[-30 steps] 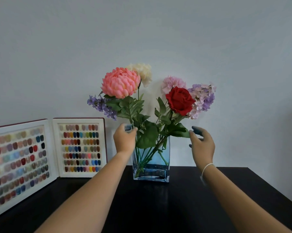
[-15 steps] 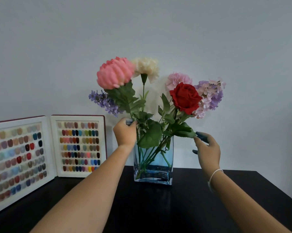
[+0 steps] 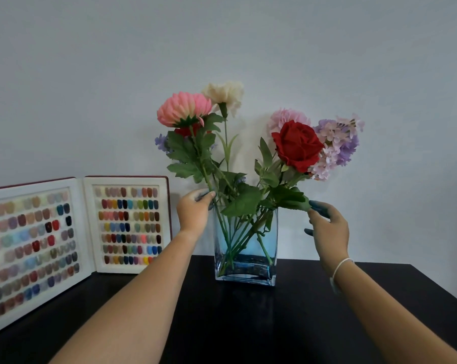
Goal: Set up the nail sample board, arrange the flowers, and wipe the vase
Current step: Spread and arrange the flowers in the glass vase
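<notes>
Flowers (image 3: 248, 143) stood in a blue glass vase (image 3: 245, 261) on the black table (image 3: 248, 324). Her left hand (image 3: 194, 212) pinched the stem of the pink bloom (image 3: 184, 109) just above the vase's rim. Her right hand (image 3: 328, 229) was loosely spread, fingertips touching a green leaf (image 3: 291, 199) on the other side. A red rose (image 3: 297, 145) and lilac cluster (image 3: 337, 145) leaned right. Left of the vase, the nail sample board (image 3: 72, 232) stood unfolded against the wall.

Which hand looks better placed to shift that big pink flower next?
Probably the left hand: it already pinches the pink flower stem above the vase rim. The right hand only touches a leaf.
</notes>
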